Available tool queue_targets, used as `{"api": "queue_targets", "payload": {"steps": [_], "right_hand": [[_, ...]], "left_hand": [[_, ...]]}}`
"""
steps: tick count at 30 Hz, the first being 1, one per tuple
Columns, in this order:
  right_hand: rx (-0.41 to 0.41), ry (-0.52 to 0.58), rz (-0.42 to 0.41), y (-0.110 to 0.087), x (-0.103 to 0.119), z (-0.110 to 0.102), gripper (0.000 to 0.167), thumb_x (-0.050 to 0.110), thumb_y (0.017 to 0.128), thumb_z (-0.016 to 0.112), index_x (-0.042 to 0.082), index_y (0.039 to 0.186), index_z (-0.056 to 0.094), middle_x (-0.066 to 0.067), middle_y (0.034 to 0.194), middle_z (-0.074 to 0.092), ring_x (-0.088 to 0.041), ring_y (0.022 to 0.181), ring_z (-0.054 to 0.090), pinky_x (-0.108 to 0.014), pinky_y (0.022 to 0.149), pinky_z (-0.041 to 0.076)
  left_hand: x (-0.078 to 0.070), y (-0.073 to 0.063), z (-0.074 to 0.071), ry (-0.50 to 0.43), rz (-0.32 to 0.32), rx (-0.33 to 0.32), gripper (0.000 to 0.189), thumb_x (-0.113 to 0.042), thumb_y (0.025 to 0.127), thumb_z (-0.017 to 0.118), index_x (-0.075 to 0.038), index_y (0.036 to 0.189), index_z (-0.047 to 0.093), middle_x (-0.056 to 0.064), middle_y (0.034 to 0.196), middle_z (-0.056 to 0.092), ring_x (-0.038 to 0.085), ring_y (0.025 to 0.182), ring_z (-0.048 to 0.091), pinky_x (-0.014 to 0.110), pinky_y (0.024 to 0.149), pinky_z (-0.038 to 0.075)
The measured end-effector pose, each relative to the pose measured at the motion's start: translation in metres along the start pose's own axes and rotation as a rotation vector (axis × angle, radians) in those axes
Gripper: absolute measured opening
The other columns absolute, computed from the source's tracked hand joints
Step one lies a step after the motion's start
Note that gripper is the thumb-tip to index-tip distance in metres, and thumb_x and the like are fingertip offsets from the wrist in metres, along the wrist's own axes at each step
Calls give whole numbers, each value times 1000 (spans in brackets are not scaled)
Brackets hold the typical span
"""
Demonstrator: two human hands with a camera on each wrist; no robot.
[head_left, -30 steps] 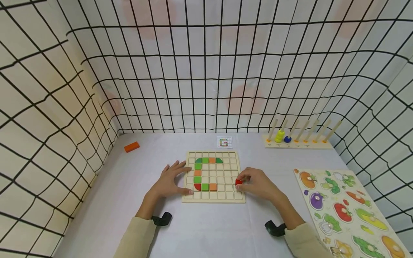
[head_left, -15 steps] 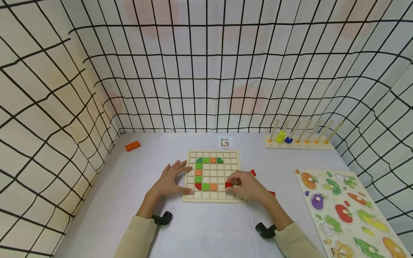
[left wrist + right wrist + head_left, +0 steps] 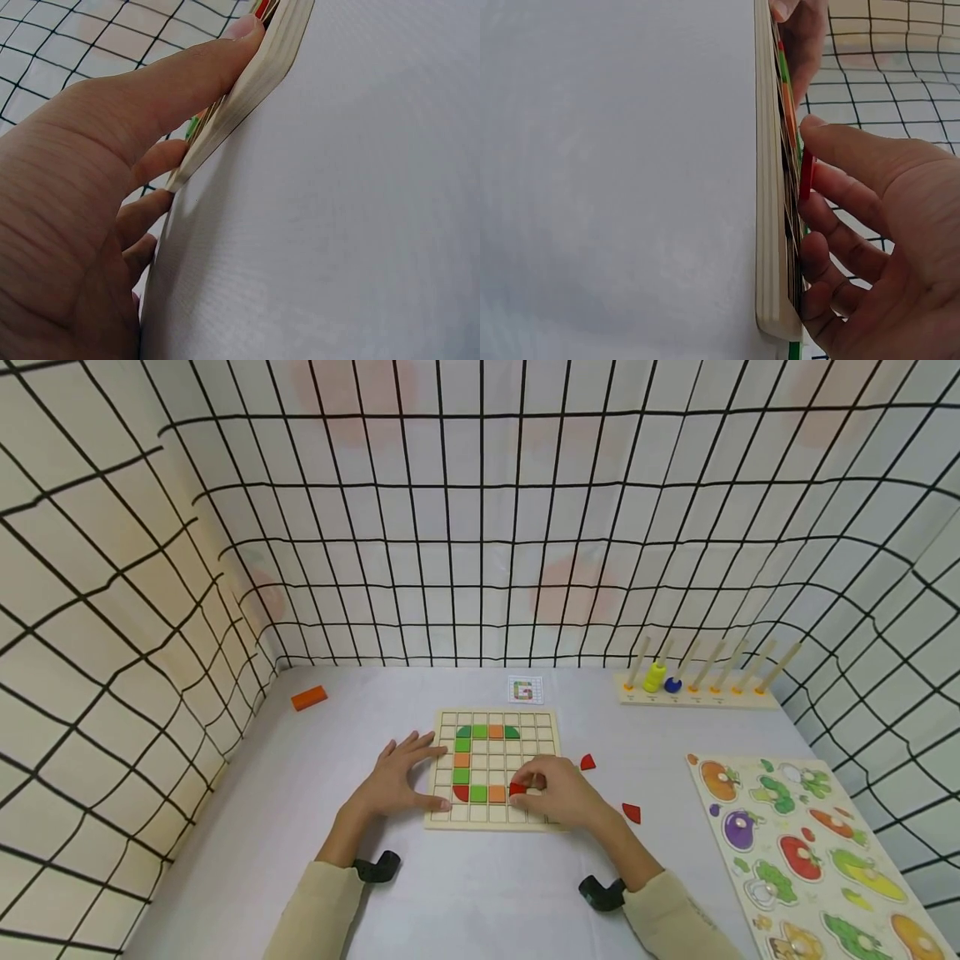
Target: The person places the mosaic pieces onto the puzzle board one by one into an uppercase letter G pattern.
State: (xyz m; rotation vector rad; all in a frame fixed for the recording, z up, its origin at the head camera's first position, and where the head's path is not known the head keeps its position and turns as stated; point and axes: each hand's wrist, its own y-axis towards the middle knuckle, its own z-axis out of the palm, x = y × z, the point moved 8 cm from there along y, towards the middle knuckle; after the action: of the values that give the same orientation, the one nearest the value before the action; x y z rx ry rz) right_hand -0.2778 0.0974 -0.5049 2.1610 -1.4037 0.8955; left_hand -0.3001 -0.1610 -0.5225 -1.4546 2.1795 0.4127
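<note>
A wooden grid board (image 3: 495,826) lies on the white table, holding a C-shaped run of green, orange and red tiles. My left hand (image 3: 393,785) rests along its left edge with fingers spread; in the left wrist view the thumb (image 3: 202,71) lies on the board's rim. With thumb and fingers, my right hand (image 3: 562,792) pinches a red quarter-round tile (image 3: 517,789) over the board, just right of the orange tile (image 3: 497,794) in the lower row. The right wrist view shows this red tile (image 3: 807,174) edge-on, close to the grid.
Two more red quarter-round tiles (image 3: 632,812) lie right of the board. A pattern card (image 3: 525,690) sits behind it. An orange block (image 3: 308,698) is back left, a peg counter (image 3: 697,696) back right, a vegetable puzzle (image 3: 817,852) front right. Black netting (image 3: 480,535) surrounds the table.
My right hand has moved left with the red tile, from the board's right edge to beside the orange tile. Two red tiles on the table have come into view. The left hand stays put.
</note>
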Motion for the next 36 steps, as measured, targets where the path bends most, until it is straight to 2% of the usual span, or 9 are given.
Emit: {"api": "queue_targets", "payload": {"steps": [8, 14, 22, 28, 36], "right_hand": [[-7, -40, 24, 1, 0, 4, 21, 33, 82, 88, 27, 101, 80, 8, 82, 59, -13, 78, 52, -26, 63, 43], [-17, -50, 31, 1, 1, 3, 23, 30, 82, 88, 26, 103, 80, 9, 87, 61, -13, 80, 51, -27, 66, 43], [-14, 5, 39, 0, -2, 2, 23, 27, 83, 87, 24, 105, 78, 8, 89, 64, -14, 82, 54, -26, 68, 47], [-54, 112, 52, -3, -10, -12, 22, 21, 85, 85, 17, 106, 77, 5, 86, 64, -15, 78, 56, -24, 68, 48], [-87, 79, 97, -9, -25, -41, 25, 23, 85, 85, 12, 106, 77, 2, 80, 58, -13, 70, 47, -23, 62, 38]], "left_hand": [[-1, -1, -1, -17, 1, 17, 93, -62, 71, 84, -26, 151, 53, 3, 170, 31, 31, 161, 15, 61, 129, 4], [0, 0, -1, -11, 3, -1, 92, -62, 71, 84, -27, 150, 54, 3, 169, 32, 30, 161, 16, 61, 129, 5], [1, 1, 0, -1, -2, 6, 92, -62, 71, 84, -28, 151, 54, 2, 169, 32, 29, 161, 15, 60, 129, 5], [0, 1, 2, 0, 6, 5, 92, -62, 71, 84, -28, 151, 54, 3, 169, 32, 30, 161, 16, 61, 129, 5], [0, 1, 0, 3, 6, -9, 92, -63, 70, 84, -28, 150, 55, 3, 169, 33, 31, 161, 17, 61, 129, 7]]}}
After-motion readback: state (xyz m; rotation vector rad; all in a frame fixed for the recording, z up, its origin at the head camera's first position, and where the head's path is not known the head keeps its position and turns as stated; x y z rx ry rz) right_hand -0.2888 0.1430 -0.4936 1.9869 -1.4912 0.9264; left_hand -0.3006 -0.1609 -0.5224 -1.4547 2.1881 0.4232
